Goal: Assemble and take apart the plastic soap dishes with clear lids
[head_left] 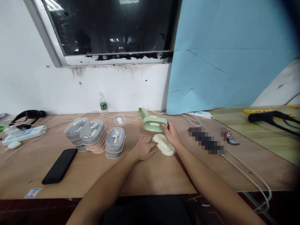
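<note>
A cream oval tray (164, 145) lies flat on the wooden table (152, 175) in front of me. My left hand (142, 148) rests on the table with its fingers stretched toward the tray's left end. My right hand (172, 134) sits over the tray's far side and its fingers touch the green oval box (154, 123) just behind. A green lid (142, 112) stands tilted behind that box.
Stacked oval boxes with clear lids (93, 134) stand left of centre. A black phone (60, 165) lies near the front left. A power strip (23, 133), a water bottle (102, 103), white cables (246, 172) and a blue cloth (222, 53) surround the area.
</note>
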Demonstrator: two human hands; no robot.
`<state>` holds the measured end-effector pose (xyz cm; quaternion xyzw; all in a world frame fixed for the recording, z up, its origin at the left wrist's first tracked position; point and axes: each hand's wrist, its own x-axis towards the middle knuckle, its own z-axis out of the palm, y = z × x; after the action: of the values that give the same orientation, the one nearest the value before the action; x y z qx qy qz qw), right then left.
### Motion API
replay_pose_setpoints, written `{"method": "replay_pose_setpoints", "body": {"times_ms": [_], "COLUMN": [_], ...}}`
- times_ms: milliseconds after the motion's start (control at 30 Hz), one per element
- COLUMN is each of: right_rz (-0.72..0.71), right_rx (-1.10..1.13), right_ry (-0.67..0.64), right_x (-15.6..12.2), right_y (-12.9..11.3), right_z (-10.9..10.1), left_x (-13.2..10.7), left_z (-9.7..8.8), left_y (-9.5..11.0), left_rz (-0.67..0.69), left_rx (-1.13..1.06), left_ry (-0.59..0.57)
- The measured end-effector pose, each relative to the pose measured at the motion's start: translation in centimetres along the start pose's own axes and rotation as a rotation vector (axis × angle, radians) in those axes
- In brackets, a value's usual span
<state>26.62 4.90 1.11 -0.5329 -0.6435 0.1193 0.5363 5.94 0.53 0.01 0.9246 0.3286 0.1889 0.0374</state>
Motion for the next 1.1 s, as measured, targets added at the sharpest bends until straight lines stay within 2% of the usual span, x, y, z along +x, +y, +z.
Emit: {"method": "replay_pose_setpoints", "body": {"times_ms": [200,333,500,567,733,800,900,1000,1100], "right_rz": [0.097,0.166,0.193,0.238,0.353,0.369,0.333,0.212,0.147], "right_rx": [0.148,0.198,0.117,0.07,0.034,0.028,-0.052,-0.226,-0.335], "right_ry": [0.031,0.053,0.041,-0.008,-0.16,-0.242,-0.347,-0.386,-0.41], "right_x": [0.1,0.3,0.5,0.6,0.6,0.5,0.2,-0.2,-0.3], "right_y": [0.3,0.7,0.9,1.1,1.7,2.0,2.1,2.1,2.2], "right_z": [0.1,0.1,-0.1,-0.2,-0.2,0.0,0.5,1.2,1.7], "left_x": [0.4,0.5,0.6,0.6,0.4,0.2,0.1,0.1,0.2], "left_z": [0.2,0.1,0.5,0.5,0.2,0.3,0.8,1.2,1.5], "left_y": [-0.1,-0.1,-0.7,-0.8,-0.8,-1.1,-1.7,-2.2,-2.4], "left_rz": [0.033,-0.083,-0.239,-0.301,-0.499,-0.537,-0.533,-0.474,-0.475], "left_rx": [-0.005,0.077,0.085,0.039,-0.087,-0.167,-0.312,-0.397,-0.421], "left_ry": [-0.023,-0.011,0.027,0.089,0.378,0.428,0.403,0.379,0.376]}}
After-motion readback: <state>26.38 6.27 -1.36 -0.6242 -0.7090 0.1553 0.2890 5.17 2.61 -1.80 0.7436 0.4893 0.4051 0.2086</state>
